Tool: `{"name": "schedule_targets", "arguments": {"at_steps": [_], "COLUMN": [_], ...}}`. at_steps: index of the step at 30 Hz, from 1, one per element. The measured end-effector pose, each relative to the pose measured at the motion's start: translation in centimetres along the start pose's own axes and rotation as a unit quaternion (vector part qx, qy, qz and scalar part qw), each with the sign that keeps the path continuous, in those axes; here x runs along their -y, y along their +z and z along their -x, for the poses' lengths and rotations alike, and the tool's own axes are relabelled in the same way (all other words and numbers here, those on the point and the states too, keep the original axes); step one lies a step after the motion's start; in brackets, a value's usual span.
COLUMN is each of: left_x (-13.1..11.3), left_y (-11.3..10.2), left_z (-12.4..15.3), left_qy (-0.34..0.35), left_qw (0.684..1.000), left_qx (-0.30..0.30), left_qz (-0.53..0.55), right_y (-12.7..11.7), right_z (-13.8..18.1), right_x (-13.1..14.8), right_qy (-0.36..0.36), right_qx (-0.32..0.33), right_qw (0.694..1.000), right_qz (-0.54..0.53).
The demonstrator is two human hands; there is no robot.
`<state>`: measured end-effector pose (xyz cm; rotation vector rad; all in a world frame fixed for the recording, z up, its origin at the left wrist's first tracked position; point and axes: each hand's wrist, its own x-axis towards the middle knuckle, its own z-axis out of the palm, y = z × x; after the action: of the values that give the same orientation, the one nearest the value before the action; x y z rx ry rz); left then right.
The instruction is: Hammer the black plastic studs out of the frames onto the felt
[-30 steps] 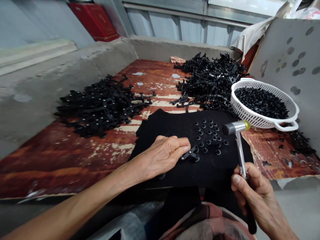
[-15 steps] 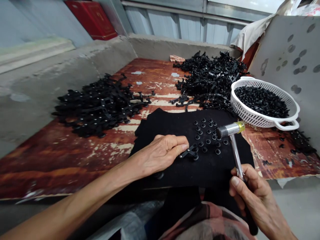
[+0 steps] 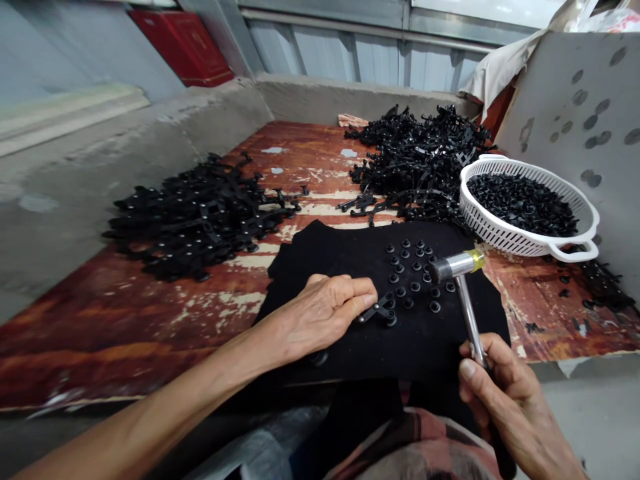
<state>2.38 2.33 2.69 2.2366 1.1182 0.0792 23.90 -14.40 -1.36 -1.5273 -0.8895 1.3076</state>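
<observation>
On the black mat (image 3: 345,353), just right of the fingertips of the left hand (image 3: 327,313), lay a dark crossed-arm link (image 3: 381,305), long axis slanting up to the right. Looked like that hand had one end pinched, and it was way nearer than the right hand (image 3: 505,390), wrapped round a hammer (image 3: 467,308) with its head up and right of the link. Couldn't see the pinched end; the hammer head probably covered a few black caps (image 3: 415,287).

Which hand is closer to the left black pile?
Left. The left hand is in front of the black pile, to its right; the right hand, holding a hammer, is even farther right.
</observation>
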Motion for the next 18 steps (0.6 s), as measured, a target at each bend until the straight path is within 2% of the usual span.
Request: {"name": "schedule_targets", "arguments": {"at_steps": [3, 7, 11, 15, 18], "left_x": [-0.2, -0.2, -0.2, -0.5, -0.6], "left_y": [-0.1, -0.1, 0.1, 0.3, 0.2], "left_z": [0.0, -0.1, -0.2, -0.1, 0.0], "left_qy": [-0.004, -0.002, 0.007, -0.002, -0.024], "left_qw": [1.0, 1.0, 1.0, 1.0, 1.0], "left_qx": [0.005, 0.007, 0.007, -0.001, 0.004], "left_qz": [-0.005, -0.011, -0.016, -0.019, -0.01], "right_y": [-0.1, 0.0, -0.6, -1.3, -1.1], "right_z": [-0.1, 0.1, 0.6, 1.0, 1.0], "right_x": [-0.1, -0.2, 0.0, 0.7, 1.3], "right_qy": [0.003, -0.012, -0.085, -0.231, -0.313], "right_qx": [0.013, -0.01, -0.032, -0.009, 0.02], "right_qw": [1.0, 1.0, 0.987, 0.925, 0.88], "right_qz": [0.012, 0.026, 0.133, 0.303, 0.355]}}
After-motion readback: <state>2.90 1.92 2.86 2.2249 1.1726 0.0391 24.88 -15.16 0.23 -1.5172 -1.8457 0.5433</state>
